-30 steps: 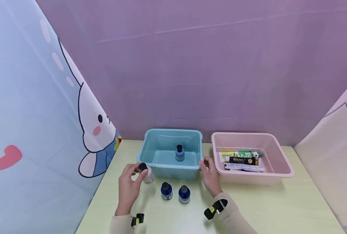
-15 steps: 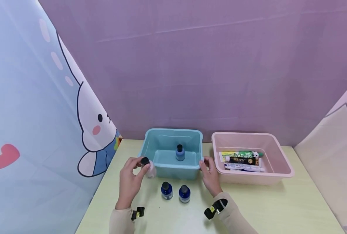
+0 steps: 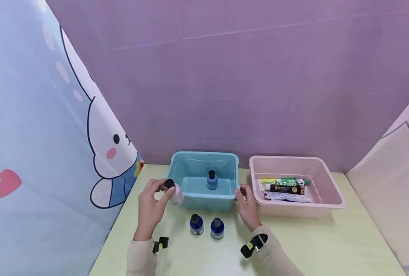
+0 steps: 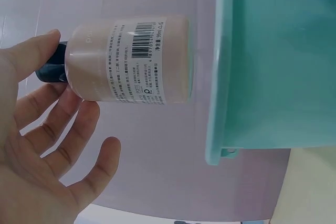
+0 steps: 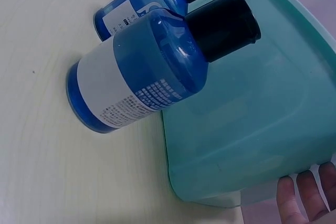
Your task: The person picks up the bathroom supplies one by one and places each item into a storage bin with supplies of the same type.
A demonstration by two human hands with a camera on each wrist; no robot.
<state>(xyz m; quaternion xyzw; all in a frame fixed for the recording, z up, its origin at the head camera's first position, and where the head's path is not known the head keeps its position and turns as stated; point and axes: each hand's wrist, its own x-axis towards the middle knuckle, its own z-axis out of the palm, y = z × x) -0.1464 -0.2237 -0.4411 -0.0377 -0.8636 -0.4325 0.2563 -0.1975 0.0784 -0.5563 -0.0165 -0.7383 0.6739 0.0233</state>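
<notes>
My left hand (image 3: pixel 148 211) pinches the black cap (image 4: pixel 51 66) of a pale pink bottle (image 4: pixel 92 59) between thumb and fingers. The bottle is raised and tilted just outside the front left corner of a teal plastic bin (image 3: pixel 207 196). Its printed label with a barcode faces the left wrist camera. At the bin's front right corner, my right hand (image 3: pixel 248 210) grips the rim, thumb on top. Inside the bin stands a blue bottle with a black cap (image 3: pixel 212 183). Two dark blue bottles, one left (image 3: pixel 196 226) and one right (image 5: pixel 147 72), stand upright in front of it.
To the right is a pink plastic bin (image 3: pixel 306 205) containing several toothpaste tubes (image 3: pixel 287 189). Both bins stand on a pale wooden table (image 3: pixel 345 237). A purple cloth (image 3: pixel 242 96) hangs behind, and a blue printed cloth (image 3: pixel 45 134) borders the left side.
The left hand has lifted the pink bottle upward and tilted it slightly more, close to the teal bin's front left corner. The right hand has stayed on the rim.
</notes>
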